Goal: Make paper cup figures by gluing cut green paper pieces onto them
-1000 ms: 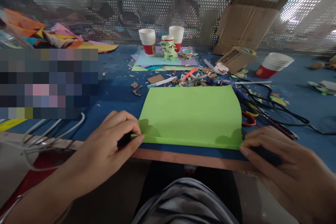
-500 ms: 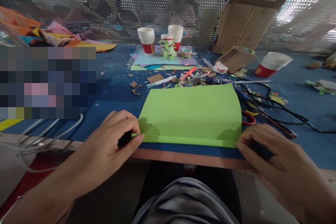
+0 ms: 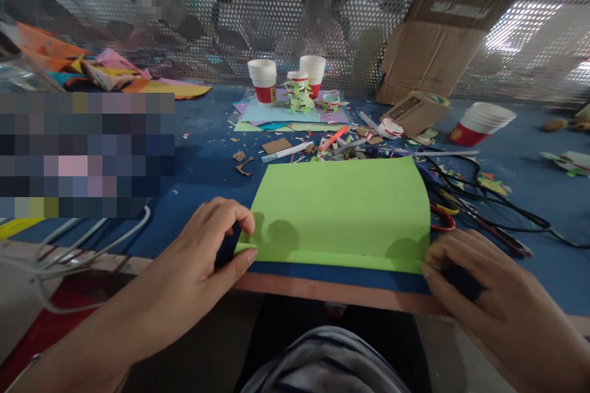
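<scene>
A sheet of green paper (image 3: 341,209) lies on the blue table top (image 3: 203,159), with a narrow strip folded over along its near edge. My left hand (image 3: 203,258) pinches the near left corner of the paper between thumb and fingers. At the near right corner my right hand (image 3: 474,285) is curled, its fingertips gripping the paper's edge. The paper's far edge curls up slightly.
Beyond the paper lie pens, cardboard scraps, red-handled scissors (image 3: 442,218) and a black cable (image 3: 507,209). Stacks of paper cups (image 3: 263,78) stand on coloured sheets further back; another cup stack (image 3: 482,123) lies right. A cardboard box (image 3: 433,43) leans against perforated mesh. White cables (image 3: 83,239) lie left.
Both hands have stayed on the near corners. My left fingers have lifted and spread a little around the corner. The folded strip along the near edge looks slightly wider.
</scene>
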A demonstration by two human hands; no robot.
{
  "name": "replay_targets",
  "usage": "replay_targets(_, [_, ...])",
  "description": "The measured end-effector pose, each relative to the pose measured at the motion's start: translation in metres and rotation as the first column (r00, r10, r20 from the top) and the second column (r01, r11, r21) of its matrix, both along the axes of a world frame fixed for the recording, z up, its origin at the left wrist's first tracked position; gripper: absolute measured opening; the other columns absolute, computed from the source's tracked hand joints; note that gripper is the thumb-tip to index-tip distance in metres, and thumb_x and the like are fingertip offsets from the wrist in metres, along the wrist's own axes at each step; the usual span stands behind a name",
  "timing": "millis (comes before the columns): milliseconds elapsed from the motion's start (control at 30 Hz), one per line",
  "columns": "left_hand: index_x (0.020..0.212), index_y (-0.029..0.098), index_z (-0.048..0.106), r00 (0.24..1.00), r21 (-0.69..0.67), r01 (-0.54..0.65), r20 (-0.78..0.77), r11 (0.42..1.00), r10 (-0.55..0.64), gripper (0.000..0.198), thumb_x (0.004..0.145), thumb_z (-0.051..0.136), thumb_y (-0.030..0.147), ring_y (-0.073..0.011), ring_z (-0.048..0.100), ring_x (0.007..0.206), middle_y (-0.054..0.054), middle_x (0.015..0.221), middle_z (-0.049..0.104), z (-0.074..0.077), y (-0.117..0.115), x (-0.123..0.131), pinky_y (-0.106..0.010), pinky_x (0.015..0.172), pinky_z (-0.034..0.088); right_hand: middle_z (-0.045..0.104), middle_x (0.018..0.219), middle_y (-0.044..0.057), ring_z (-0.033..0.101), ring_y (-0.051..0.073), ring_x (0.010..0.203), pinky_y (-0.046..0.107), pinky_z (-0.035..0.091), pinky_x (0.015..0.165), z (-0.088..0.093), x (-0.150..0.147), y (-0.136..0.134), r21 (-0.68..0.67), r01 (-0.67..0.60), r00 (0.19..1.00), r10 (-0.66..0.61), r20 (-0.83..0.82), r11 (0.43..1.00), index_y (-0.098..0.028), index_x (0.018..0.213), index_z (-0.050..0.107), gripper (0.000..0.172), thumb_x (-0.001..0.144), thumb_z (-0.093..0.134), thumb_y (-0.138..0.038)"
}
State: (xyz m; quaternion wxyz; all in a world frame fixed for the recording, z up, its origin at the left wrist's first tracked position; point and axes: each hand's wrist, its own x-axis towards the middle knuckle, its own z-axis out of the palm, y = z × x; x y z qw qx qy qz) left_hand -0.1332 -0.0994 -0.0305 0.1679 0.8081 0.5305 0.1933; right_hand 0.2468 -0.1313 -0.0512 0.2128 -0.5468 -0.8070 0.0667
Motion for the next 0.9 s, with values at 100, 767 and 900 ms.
replay_targets(100, [0.133, 0.036, 0.056, 0.996, 0.014, 0.088, -0.031, 0.996, -0.088, 0.033, 0.1, 0.053, 0.034, -0.0251, 0.054, 0.121, -0.004, 0.131, 0.056, 0.003, 0.0, 0.003, -0.039, 0.105, 0.046, 0.058, 0.076, 0.001, 0.056, 0.02, 0.07, 0.035, 0.044, 0.065, -0.001, 0.0, 0.0, 0.026, 0.005, 1.0, -0.005, -0.006, 1.0, -0.026, 0.078, 0.05, 0.02, 0.096, 0.057, -0.029])
replay_targets(767, [0.134, 0.06, 0.061, 0.961, 0.157, -0.026, -0.267, 0.987, 0.067, 0.052, 0.099, 0.047, 0.025, -0.037, 0.044, 0.134, 0.008, 0.157, 0.041, -0.016, -0.035, -0.036, -0.064, 0.109, 0.04, 0.059, 0.077, 0.002, 0.056, 0.021, 0.07, 0.035, 0.045, 0.062, -0.003, 0.001, 0.0, 0.078, -0.026, 1.0, 0.028, -0.014, 0.997, -0.026, 0.08, 0.051, 0.018, 0.096, 0.057, -0.031])
replay_targets(900, [0.118, 0.047, 0.074, 0.985, 0.219, -0.049, -0.15, 0.974, 0.084, 0.033, 0.095, 0.058, 0.029, -0.034, 0.048, 0.13, 0.002, 0.141, 0.057, -0.008, -0.037, -0.036, -0.055, 0.108, 0.04, 0.059, 0.076, 0.002, 0.056, 0.021, 0.068, 0.036, 0.046, 0.061, -0.003, 0.001, 0.0, 0.089, -0.023, 1.0, 0.024, -0.01, 0.996, -0.026, 0.079, 0.051, 0.02, 0.097, 0.056, -0.033])
